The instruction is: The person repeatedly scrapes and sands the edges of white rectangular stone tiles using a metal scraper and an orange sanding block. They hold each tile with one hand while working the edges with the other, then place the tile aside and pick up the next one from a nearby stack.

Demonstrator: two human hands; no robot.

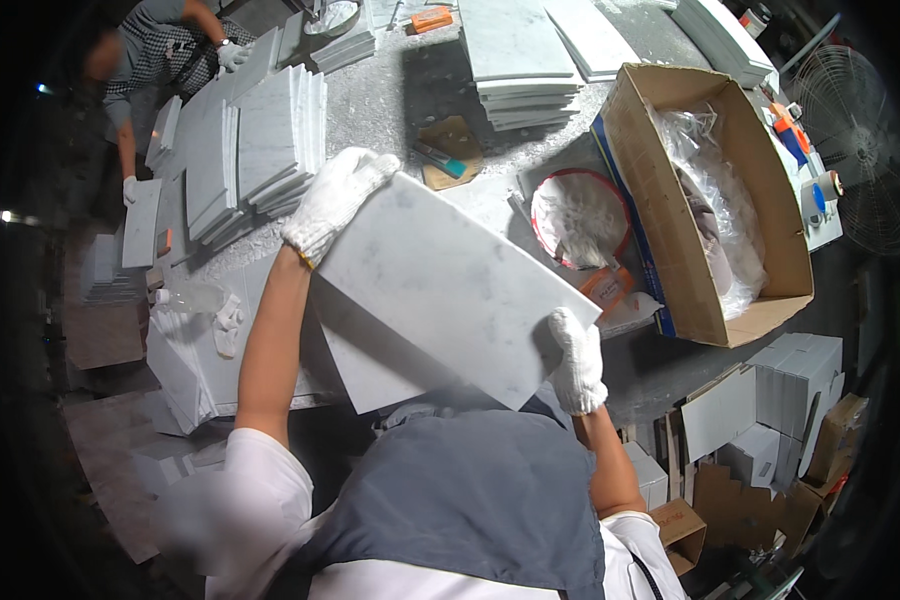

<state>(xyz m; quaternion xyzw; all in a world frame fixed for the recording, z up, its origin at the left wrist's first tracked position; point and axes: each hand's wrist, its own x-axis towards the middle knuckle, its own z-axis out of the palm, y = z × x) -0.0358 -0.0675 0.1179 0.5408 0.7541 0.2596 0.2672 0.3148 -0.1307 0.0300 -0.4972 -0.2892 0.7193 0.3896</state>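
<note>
Both my hands wear white knit gloves and grip a grey-veined white marble tile (440, 290), which is held at a slant above the table. My left hand (342, 195) is closed over its upper left corner. At the lower right end, my right hand (576, 362) holds the edge with the thumb on the face; its other fingers are hidden beneath. Under the held tile lies another marble tile (365, 370), partly covered. Beyond it, a teal-handled tool (442, 160) rests on a brown piece (460, 135).
To the right stand a red-rimmed bowl of white powder (582, 215) and a large cardboard box (710, 200) holding clear plastic. Stacked tiles (270, 140) lean at the left, with another stack (520, 60) at the back. A co-worker (175, 60) handles a tile at far left. A fan (855, 140) stands far right.
</note>
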